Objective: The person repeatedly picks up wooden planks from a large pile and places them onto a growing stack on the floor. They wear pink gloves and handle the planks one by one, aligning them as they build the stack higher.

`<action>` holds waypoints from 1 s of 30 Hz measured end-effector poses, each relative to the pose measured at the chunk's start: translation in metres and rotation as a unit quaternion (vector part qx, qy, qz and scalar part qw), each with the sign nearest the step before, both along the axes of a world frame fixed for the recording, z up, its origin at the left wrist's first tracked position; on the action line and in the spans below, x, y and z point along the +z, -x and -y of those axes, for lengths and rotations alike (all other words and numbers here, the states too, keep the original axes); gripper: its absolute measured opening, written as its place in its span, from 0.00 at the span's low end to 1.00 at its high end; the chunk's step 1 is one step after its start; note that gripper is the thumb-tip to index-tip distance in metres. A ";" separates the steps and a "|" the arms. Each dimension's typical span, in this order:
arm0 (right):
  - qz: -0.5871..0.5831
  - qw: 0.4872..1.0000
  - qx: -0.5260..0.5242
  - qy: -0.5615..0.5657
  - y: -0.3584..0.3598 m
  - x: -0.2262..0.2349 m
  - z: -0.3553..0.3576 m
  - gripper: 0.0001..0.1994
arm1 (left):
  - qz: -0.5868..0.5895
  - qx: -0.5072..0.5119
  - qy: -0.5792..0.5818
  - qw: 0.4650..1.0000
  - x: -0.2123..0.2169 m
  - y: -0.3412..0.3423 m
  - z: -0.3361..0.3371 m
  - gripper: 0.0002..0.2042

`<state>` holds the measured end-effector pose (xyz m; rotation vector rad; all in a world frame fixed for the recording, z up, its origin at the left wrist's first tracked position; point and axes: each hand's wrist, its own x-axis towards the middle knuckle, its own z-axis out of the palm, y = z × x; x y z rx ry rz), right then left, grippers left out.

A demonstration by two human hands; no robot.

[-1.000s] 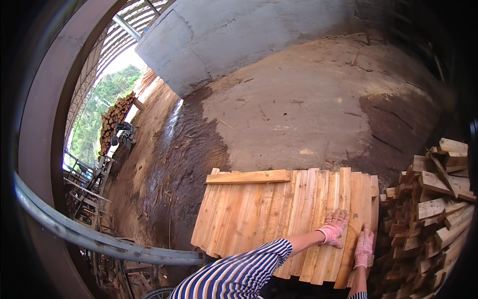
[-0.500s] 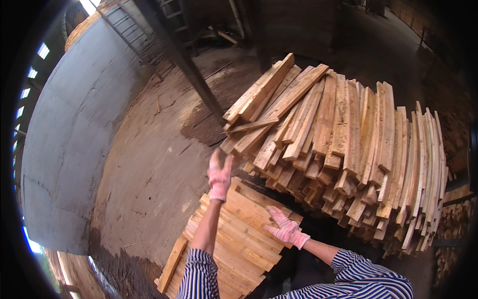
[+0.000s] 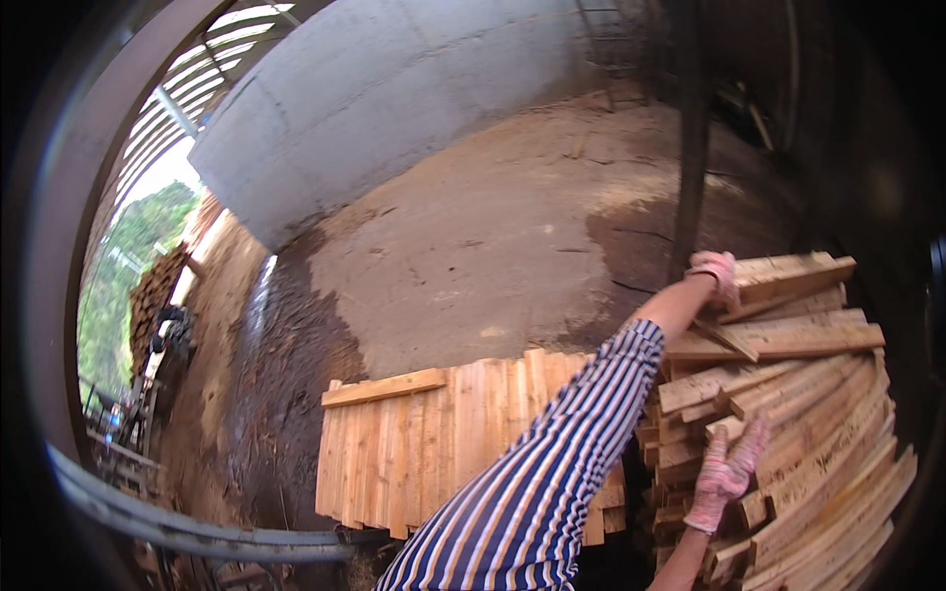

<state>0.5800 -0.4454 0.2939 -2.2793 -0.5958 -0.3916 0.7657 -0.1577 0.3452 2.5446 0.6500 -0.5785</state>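
My left hand [image 3: 717,278], in a pink-and-white knit glove, reaches to the far end of the large lumber stack [image 3: 808,433] on the right. Its fingers are curled round the near end of a wooden plank [image 3: 793,276] lying on top; part of the grip is hidden. Lower on the same stack, my right hand [image 3: 724,478], gloved alike, lies over the plank ends with its fingers apart. A short thin stick [image 3: 727,340] lies slantwise near my left hand. Under my left arm is a neat, lower pile of planks [image 3: 434,443].
One short board [image 3: 384,387] lies across the neat pile's far left corner. A dark post [image 3: 693,148] stands just beyond the stack. Behind are a dirt floor [image 3: 463,276] and a grey curved wall [image 3: 394,108]. A metal rail [image 3: 197,532] runs along the lower left.
My view has swung left. My left hand has gone from above the neat pile to a plank on the large stack; my right hand has left the neat pile for the large stack's plank ends.
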 end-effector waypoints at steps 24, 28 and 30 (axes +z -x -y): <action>-0.618 0.547 0.218 -0.521 0.185 -0.015 -0.154 0.43 | 0.347 0.061 0.081 0.932 0.014 0.548 0.014 0.58; -0.609 0.649 0.318 -0.327 0.249 -0.030 -0.173 0.46 | 0.595 0.110 0.240 0.759 0.056 0.572 -0.007 0.45; -0.573 0.714 0.361 -0.181 0.290 -0.045 -0.175 0.48 | 0.570 0.148 0.304 0.749 0.068 0.600 -0.011 0.44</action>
